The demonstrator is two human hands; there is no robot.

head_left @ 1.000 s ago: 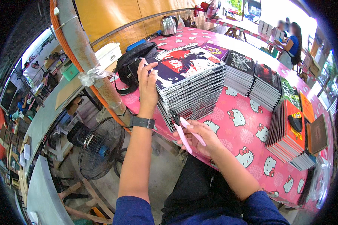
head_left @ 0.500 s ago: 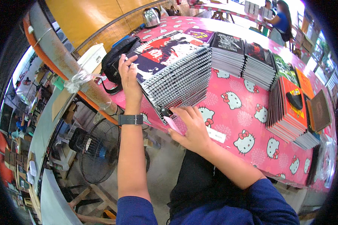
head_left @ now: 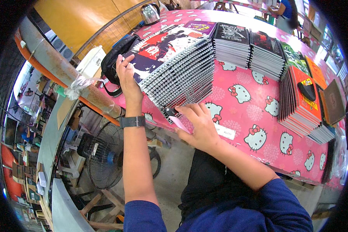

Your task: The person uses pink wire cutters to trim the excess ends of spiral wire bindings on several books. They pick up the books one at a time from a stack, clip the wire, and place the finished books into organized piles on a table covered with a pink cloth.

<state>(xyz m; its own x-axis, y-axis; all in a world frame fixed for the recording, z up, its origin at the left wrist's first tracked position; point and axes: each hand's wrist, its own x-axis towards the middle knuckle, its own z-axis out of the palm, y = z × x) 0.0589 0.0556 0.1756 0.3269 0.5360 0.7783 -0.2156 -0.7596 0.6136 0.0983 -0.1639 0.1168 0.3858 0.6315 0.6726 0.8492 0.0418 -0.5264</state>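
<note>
A tall stack of spiral-bound notebooks (head_left: 178, 73), the top cover red, white and dark, stands on the pink table in front of me. My left hand (head_left: 129, 83), wearing a black wristwatch, rests against the stack's left side with its fingers extended at the upper corner. At the stack's bottom front corner, my right hand (head_left: 201, 129) pinches a flat pink object (head_left: 180, 124) between thumb and fingers. A small black piece shows by its fingertips, close to the lowest wire coils. What kind of thing the pink object is, I cannot make out.
More notebook stacks, black-covered (head_left: 232, 44) and orange-covered (head_left: 299, 102), line the pink patterned table (head_left: 236, 108). A black bag (head_left: 114, 63) lies behind my left hand, near a rusty post (head_left: 58, 58). Below left stands a fan (head_left: 106, 156). Another person (head_left: 286, 11) is at a far table.
The whole view has shifted slightly. Both hands keep nearly the same places on the stack, the right still at its lower corner with the pink object.
</note>
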